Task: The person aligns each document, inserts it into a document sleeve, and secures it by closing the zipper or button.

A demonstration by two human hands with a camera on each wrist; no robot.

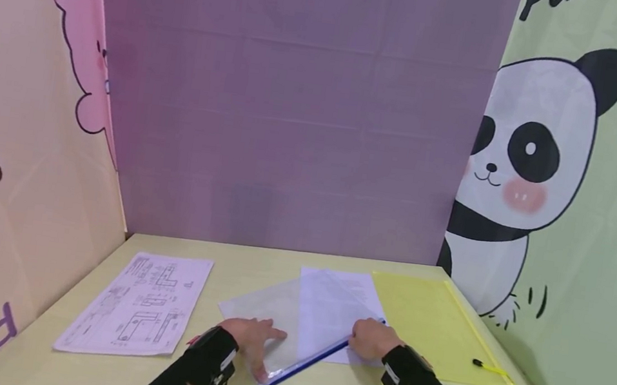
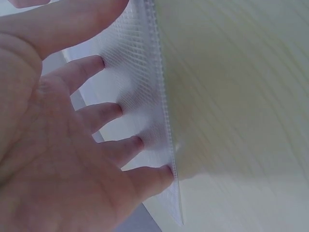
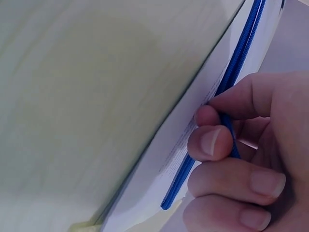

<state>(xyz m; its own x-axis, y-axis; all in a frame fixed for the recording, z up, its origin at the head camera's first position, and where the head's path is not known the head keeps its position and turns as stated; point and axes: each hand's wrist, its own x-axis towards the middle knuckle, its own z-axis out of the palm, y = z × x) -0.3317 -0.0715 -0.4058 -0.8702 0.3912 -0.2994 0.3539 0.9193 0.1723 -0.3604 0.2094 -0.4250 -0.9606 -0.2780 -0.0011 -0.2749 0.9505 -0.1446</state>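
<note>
A clear mesh zipper pouch (image 1: 265, 297) with a blue zipper (image 1: 309, 365) along its near edge lies slanted on the table. My left hand (image 1: 254, 339) rests on the pouch's left part, its fingers spread. In the left wrist view those fingertips (image 2: 135, 142) press along the mesh edge. Curled fingers and thumb of my right hand (image 1: 373, 339) pinch the blue zipper near its right end; in the right wrist view the zipper (image 3: 241, 48) runs through the grip. A printed white sheet (image 1: 356, 296) shows partly under the pouch.
Drawing sheets (image 1: 144, 307) with technical figures lie at the left. A yellow zipper pouch (image 1: 415, 317) with a black-tipped yellow pull (image 1: 490, 367) lies at the right. A purple panel (image 1: 296, 106) stands behind the table, with patterned cloth walls on both sides.
</note>
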